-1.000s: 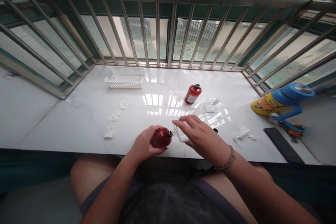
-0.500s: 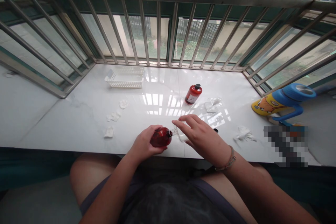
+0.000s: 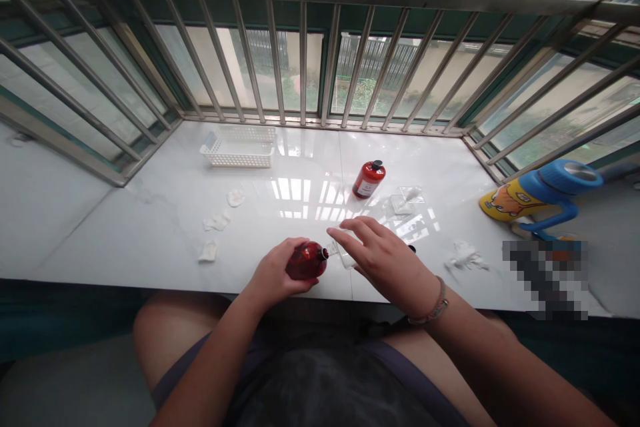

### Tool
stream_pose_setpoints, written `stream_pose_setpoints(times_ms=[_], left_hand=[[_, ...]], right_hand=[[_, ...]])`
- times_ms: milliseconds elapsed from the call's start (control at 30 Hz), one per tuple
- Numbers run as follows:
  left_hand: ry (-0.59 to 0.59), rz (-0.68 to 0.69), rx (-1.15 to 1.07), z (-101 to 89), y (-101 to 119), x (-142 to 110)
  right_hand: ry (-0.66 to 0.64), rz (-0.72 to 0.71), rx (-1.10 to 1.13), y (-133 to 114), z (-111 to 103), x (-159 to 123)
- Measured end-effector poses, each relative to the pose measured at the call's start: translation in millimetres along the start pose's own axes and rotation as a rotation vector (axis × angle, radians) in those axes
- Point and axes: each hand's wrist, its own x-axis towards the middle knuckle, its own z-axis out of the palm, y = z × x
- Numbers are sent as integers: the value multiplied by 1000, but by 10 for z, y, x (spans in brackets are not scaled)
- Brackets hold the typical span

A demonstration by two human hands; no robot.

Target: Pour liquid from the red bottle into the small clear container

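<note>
Head view: left fingers (image 3: 301, 284) round red bottle (image 3: 306, 261); right fingers (image 3: 358, 227) holding clear vial (image 3: 341, 255); standing bottle label (image 3: 365, 188) unreadable.

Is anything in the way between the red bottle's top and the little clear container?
No, nothing visible stands between them. The red bottle, held in the left hand, tips its capless neck right up to the small clear container, held by the right hand.

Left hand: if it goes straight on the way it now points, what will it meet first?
Probably the small clear bottle under the right hand. The neck of the red bottle in the left hand points at it, though the depth is hard to judge.
</note>
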Motion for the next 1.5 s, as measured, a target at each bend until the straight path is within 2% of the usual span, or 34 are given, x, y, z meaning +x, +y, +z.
stream_pose_setpoints(times_ms=[1500], left_hand=[[-7,-31,-36,8,-40,-13]], right_hand=[[86,-92,-165,-24,-56,20]])
